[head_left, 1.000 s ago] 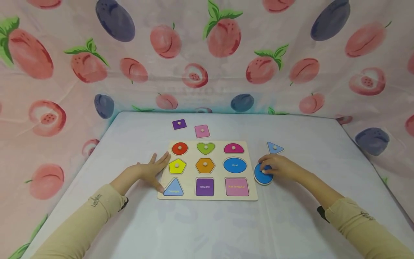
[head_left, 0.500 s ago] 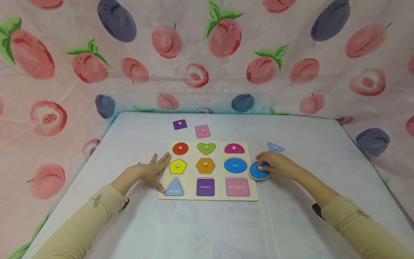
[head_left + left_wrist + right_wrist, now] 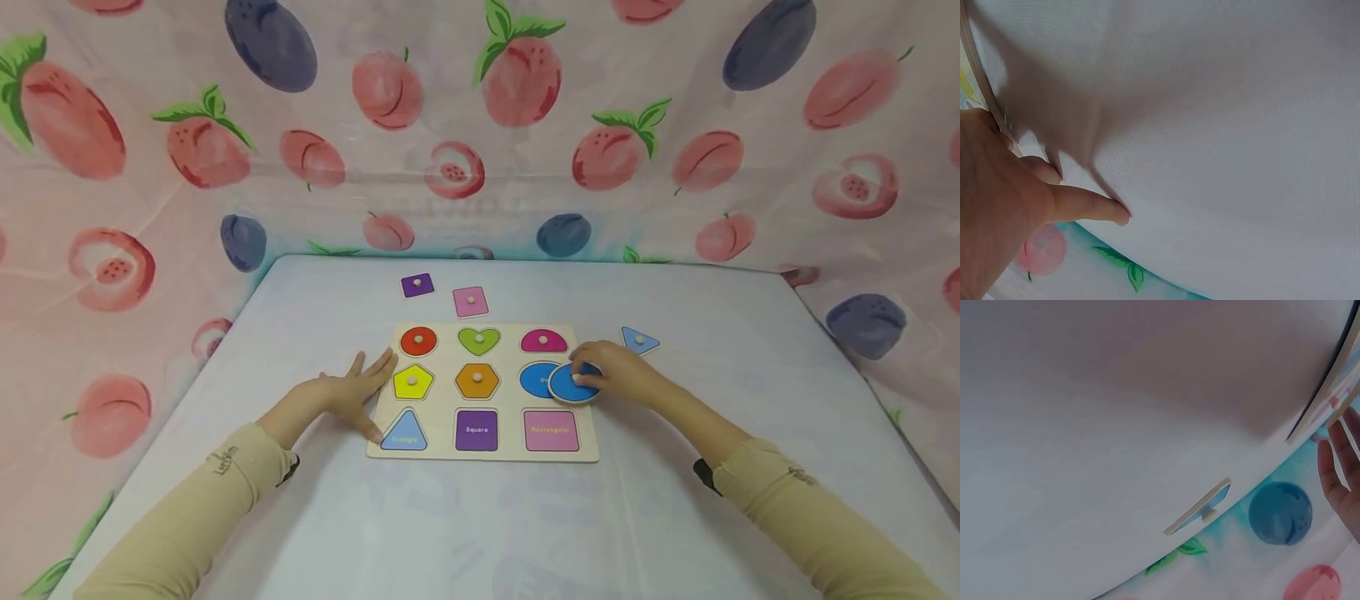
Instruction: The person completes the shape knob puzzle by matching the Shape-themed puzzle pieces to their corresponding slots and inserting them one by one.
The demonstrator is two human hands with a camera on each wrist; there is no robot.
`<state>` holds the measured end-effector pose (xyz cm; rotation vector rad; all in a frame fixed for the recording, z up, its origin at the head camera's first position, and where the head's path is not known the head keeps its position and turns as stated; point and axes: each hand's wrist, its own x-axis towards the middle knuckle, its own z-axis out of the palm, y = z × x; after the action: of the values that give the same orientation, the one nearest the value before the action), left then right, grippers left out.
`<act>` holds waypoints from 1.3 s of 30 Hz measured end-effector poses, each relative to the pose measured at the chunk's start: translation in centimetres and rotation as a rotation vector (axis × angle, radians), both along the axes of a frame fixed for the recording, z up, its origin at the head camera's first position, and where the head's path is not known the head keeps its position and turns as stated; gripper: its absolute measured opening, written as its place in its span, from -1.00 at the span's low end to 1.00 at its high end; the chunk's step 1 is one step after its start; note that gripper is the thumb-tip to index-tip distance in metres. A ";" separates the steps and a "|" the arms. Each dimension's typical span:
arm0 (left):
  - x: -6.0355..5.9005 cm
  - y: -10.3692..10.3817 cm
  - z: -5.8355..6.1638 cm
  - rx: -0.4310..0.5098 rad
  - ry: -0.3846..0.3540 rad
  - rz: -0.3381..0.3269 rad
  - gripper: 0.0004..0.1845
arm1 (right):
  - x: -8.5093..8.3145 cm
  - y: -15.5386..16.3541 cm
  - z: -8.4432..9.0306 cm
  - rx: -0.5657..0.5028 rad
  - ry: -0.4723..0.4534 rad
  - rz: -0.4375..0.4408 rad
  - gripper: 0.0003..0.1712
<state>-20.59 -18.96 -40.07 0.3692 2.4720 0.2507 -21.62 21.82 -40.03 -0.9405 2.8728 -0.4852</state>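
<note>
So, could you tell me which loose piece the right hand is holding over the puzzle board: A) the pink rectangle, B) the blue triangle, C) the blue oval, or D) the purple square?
C: the right hand grips the blue oval by its knob, overlapping the board's oval slot.

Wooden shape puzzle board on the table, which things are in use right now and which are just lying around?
In use:
wooden shape puzzle board
blue oval wooden piece
right hand gripping that oval piece
left hand pressing flat at the board's left edge

Lying about:
purple square piece
pink rectangle piece
light blue triangle piece
</note>
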 end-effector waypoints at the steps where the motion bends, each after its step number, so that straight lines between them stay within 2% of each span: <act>1: 0.0 0.1 0.0 0.004 -0.001 -0.001 0.38 | 0.0 -0.2 0.0 0.000 0.003 0.001 -0.88; 11: 0.1 -0.1 0.1 0.015 -0.006 -0.006 0.39 | -0.6 -2.5 -0.3 -0.028 0.069 0.046 -0.90; 20: 0.1 0.0 0.2 0.012 -0.013 -0.034 0.40 | -0.4 -3.8 -0.4 -0.024 0.059 -0.022 -0.88; 30: 0.4 0.0 0.6 0.015 -0.018 -0.023 0.39 | -0.5 -4.6 -0.6 -0.001 0.048 -0.035 -0.87; 39: 0.2 0.0 0.5 0.017 -0.023 -0.018 0.39 | -0.5 -4.5 -0.7 0.029 0.092 -0.010 -0.86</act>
<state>-20.37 -18.93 -39.55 0.3936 2.4447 0.2666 -22.16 17.29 -40.75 -0.9689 2.9586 -0.4107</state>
